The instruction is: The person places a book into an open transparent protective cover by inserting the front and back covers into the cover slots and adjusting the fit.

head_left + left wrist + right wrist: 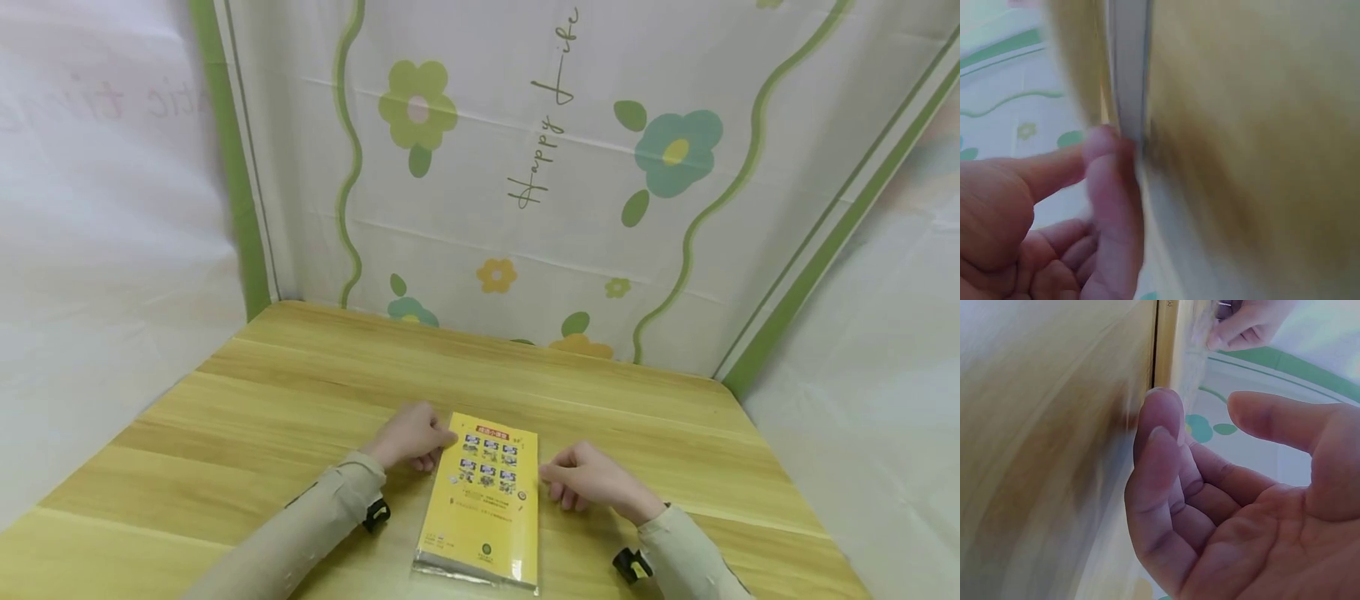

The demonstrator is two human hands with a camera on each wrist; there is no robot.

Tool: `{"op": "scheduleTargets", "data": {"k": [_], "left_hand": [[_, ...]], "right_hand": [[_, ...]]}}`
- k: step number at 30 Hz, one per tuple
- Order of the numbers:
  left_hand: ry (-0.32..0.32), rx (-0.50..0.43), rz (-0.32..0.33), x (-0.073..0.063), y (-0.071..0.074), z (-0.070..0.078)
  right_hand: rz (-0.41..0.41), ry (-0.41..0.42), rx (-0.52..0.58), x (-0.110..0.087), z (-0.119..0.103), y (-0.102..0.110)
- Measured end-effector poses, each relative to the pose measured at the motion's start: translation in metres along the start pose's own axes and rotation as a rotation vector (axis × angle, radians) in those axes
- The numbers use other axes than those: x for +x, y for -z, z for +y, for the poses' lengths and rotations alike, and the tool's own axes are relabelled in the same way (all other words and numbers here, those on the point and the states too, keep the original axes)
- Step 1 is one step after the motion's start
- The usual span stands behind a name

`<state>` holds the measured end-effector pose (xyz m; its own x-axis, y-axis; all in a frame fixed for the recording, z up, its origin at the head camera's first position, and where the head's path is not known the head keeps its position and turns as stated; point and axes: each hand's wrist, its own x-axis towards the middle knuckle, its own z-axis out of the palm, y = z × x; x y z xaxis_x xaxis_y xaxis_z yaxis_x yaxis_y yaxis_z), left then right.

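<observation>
A yellow book (487,508) in a clear plastic wrapper lies flat on the wooden table, printed with small pictures and text. At its upper left edge, my left hand (411,437) pinches the book between thumb and forefinger. The left wrist view shows the pale page edge (1129,69) running into that grip. On the opposite side, my right hand (591,477) is beside the book's right edge. In the right wrist view its thumb stands apart from loosely bent fingers (1160,419), whose tips are at the book's spine (1169,350); whether they touch it, I cannot tell.
The wood-grain table (300,400) stretches around the book. Behind it hangs a white curtain (480,183) with flowers and the words "Happy Life"; pale cloth also hangs at both sides. Black straps (377,514) are on both wrists.
</observation>
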<state>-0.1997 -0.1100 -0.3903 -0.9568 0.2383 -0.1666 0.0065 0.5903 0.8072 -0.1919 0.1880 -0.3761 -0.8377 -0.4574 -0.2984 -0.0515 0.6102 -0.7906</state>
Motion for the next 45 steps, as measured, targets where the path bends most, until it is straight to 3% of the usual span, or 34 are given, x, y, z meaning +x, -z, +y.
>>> {"op": "scheduleTargets", "data": {"k": [7, 19, 28, 45], "left_hand": [[0.060, 0.021, -0.030, -0.004, 0.000, 0.006], [0.102, 0.023, -0.035, -0.004, -0.002, 0.009], [0.114, 0.018, -0.045, -0.005, 0.000, 0.011], [0.094, 0.009, -0.074, -0.007, 0.002, 0.010]], "right_hand": [[-0.007, 0.003, 0.041, 0.001, 0.001, -0.001], [0.033, -0.045, 0.363, 0.000, 0.002, -0.001], [-0.130, -0.059, 0.765, -0.008, 0.010, 0.011], [-0.196, -0.124, 1.015, -0.007, 0.010, 0.011]]}}
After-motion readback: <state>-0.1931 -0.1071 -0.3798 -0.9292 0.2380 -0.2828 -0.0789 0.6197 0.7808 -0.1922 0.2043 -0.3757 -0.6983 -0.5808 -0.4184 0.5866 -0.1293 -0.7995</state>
